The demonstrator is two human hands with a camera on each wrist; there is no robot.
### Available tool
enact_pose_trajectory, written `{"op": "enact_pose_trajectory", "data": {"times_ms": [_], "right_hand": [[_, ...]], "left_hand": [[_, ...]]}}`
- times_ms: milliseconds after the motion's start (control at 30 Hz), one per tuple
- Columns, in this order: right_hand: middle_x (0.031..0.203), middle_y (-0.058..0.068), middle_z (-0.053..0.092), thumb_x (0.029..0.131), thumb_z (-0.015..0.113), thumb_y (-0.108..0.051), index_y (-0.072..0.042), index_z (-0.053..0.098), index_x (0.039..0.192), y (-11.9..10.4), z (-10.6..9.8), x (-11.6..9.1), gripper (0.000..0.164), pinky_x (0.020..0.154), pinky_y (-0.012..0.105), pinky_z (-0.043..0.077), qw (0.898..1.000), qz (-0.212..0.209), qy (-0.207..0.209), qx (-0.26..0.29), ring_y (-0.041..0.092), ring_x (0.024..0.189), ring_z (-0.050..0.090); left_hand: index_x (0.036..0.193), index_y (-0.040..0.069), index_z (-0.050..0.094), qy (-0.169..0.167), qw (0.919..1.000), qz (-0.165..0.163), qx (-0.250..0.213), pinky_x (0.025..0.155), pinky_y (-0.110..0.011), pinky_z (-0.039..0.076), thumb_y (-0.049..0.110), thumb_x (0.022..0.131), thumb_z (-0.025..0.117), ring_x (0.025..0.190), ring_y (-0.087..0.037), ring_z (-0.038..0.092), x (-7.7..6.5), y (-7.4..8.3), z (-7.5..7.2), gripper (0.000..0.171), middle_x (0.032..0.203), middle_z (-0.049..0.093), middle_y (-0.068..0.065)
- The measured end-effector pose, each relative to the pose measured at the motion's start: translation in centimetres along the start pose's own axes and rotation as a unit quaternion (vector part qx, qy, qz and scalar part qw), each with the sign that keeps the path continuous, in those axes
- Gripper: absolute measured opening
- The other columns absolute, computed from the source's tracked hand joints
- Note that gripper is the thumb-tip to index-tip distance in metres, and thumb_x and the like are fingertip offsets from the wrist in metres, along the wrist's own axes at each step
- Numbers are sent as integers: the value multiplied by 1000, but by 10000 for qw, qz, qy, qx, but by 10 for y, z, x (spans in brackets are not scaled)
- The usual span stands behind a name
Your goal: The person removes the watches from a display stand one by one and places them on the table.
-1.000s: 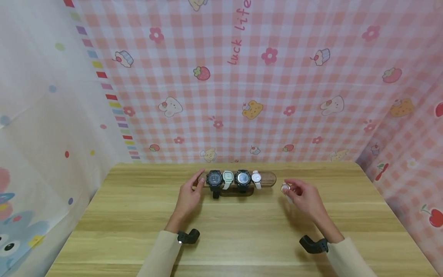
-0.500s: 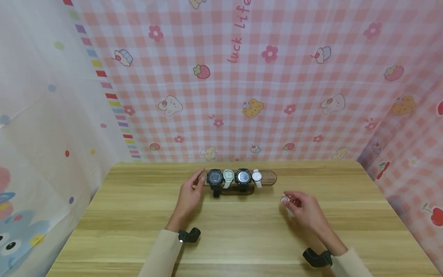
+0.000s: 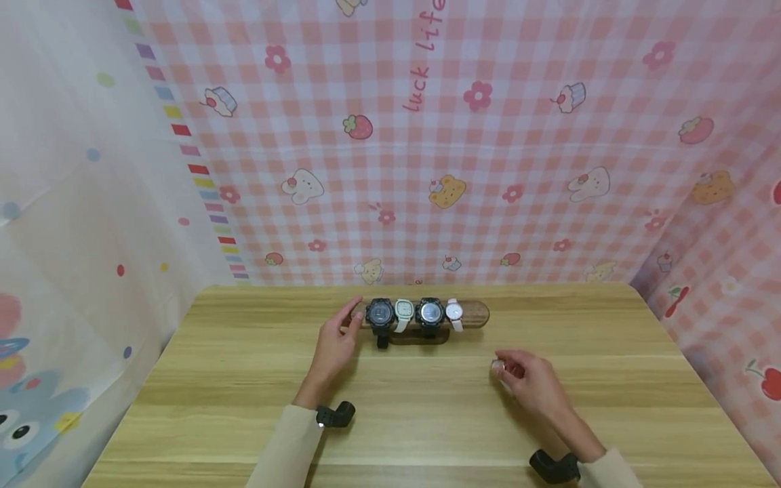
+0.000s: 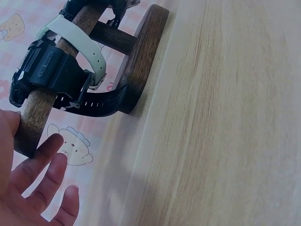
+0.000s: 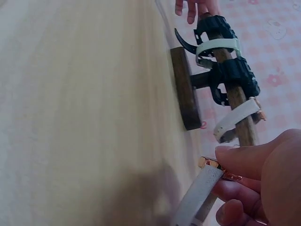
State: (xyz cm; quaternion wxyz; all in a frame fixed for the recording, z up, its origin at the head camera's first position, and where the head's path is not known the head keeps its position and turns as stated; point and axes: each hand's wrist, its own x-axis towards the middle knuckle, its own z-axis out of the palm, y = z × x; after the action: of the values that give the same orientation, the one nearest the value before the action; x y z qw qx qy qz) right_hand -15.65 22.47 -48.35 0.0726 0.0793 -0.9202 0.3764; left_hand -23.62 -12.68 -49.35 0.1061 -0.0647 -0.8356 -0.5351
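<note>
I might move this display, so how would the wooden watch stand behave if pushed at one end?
The wooden watch stand may twist or tip, since its bar overhangs a shorter base. It seems stiff, being thick wood. The looped watches might slide toward the bar's bare end.

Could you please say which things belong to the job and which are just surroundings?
In the job, it seems:
wooden stand
four watches on it
white-strapped watch in the right hand

Just surroundings:
wooden table
pink checked cloth
spotted white curtain
black wrist cameras
</note>
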Motion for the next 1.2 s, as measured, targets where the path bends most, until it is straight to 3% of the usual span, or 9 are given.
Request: {"op": "enact_pose_trajectory", "data": {"times_ms": [633, 900, 1200], "right_hand": [[74, -1, 60, 87, 74, -4, 2, 72, 110, 5, 15, 0, 24, 62, 25, 44, 9994, 79, -140, -314, 10, 68, 52], [71, -5, 59, 84, 77, -5, 5, 70, 112, 3, 11, 2, 31, 65, 26, 47, 9988, -159, -80, -458, 6, 67, 51], [81, 3, 62, 87, 75, -9, 4, 68, 118, -10, -3, 19, 34, 48, 23, 36, 9980, -545, 120, -310, 8, 58, 42]], "left_hand": [[139, 20, 59, -27, 10000, 14, -41, 70, -27, 49, 22, 102, 56, 85, -17, 58, 0, 0, 0, 36, 91, 64, -9], [139, 20, 59, -67, 9999, -72, -103, 68, -26, 48, 22, 103, 55, 84, -18, 57, -2, -2, 0, 36, 92, 64, -13], [139, 19, 59, -41, 9999, -63, -97, 69, -27, 49, 20, 102, 56, 85, -18, 58, 0, -2, 0, 37, 93, 66, -12]]}}
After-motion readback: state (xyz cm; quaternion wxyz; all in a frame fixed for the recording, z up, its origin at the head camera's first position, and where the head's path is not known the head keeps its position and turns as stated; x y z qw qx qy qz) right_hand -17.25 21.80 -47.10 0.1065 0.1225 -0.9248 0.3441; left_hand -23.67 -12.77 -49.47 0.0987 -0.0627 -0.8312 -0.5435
